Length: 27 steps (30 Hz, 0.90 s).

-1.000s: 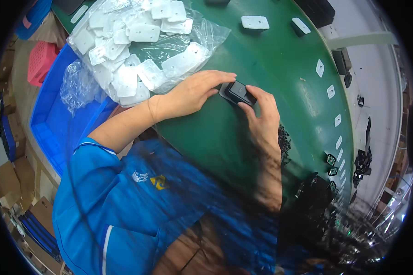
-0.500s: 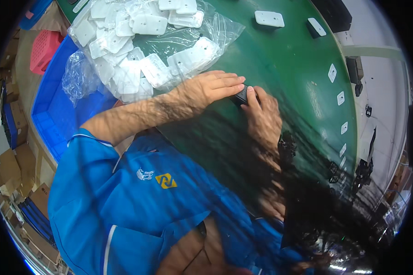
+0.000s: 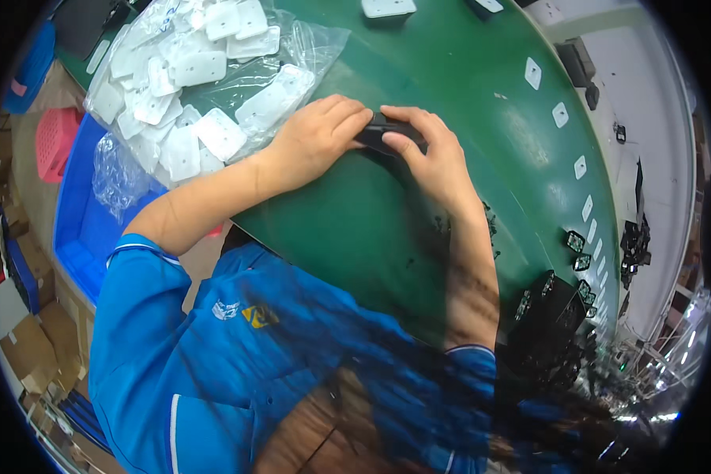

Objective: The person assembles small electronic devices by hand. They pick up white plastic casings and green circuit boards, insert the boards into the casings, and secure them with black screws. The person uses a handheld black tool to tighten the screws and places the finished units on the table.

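Note:
A small black box-shaped plastic housing (image 3: pixel 385 136) is held between my two hands above the green table. My left hand (image 3: pixel 317 138) grips its left end, with the fingers curled and pressed together. At the other end, my right hand (image 3: pixel 438 156) has its thumb on the near side and its fingers bent over the far side. Fingers cover both ends of the housing, and its underside is hidden. Left of my left hand lies a clear plastic bag (image 3: pixel 324 49) with many white rectangular plates (image 3: pixel 221 134) that have small holes.
Black blocks topped with white plates (image 3: pixel 389 8) stand at the far edge. Single white plates (image 3: pixel 560 114) line the table's right side, near small circuit boards (image 3: pixel 576 241). A blue bin (image 3: pixel 75 229) and a pink basket (image 3: pixel 58 142) are at the left. Dark hair strands blur the lower right.
The view has shifted, so the table contents appear further left. My left fingers, stretched flat over the housing before, are now curled at its left end. More of the housing shows between my hands.

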Tool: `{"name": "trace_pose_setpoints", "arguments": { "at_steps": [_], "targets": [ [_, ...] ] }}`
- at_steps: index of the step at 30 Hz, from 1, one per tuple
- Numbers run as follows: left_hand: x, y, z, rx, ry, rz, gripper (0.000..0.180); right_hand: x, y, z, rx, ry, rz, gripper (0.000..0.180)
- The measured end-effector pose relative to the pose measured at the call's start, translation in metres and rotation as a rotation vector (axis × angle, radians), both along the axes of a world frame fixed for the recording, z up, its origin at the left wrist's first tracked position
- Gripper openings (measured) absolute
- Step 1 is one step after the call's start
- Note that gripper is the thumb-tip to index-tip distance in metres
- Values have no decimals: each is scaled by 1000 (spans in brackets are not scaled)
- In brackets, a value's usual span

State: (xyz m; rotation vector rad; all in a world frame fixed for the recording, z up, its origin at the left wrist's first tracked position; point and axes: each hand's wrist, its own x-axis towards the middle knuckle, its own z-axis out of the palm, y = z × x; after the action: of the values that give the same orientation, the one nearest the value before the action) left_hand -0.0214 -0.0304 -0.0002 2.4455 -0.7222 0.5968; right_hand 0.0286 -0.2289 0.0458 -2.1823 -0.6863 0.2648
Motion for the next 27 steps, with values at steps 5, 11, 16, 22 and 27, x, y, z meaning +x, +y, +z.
{"name": "trace_pose_setpoints", "arguments": {
  "at_steps": [5, 11, 16, 22, 27],
  "targets": [
    [36, -18, 1, -235, 188, 54, 31, 9, -20, -7, 288, 115, -301, 29],
    [128, -49, 5, -411, 720, 88, 33, -14, -90, 13, 380, -23, -655, 26],
    [165, -50, 10, -253, 916, 89, 31, -58, -165, 27, 325, -126, -937, 25],
    [177, -25, -20, -209, 731, 332, 42, -84, -188, 33, 218, -277, -1051, 23],
    [89, -47, 50, 72, 216, 291, 55, -92, -170, 7, 244, -240, -903, 29]
  ]
}}
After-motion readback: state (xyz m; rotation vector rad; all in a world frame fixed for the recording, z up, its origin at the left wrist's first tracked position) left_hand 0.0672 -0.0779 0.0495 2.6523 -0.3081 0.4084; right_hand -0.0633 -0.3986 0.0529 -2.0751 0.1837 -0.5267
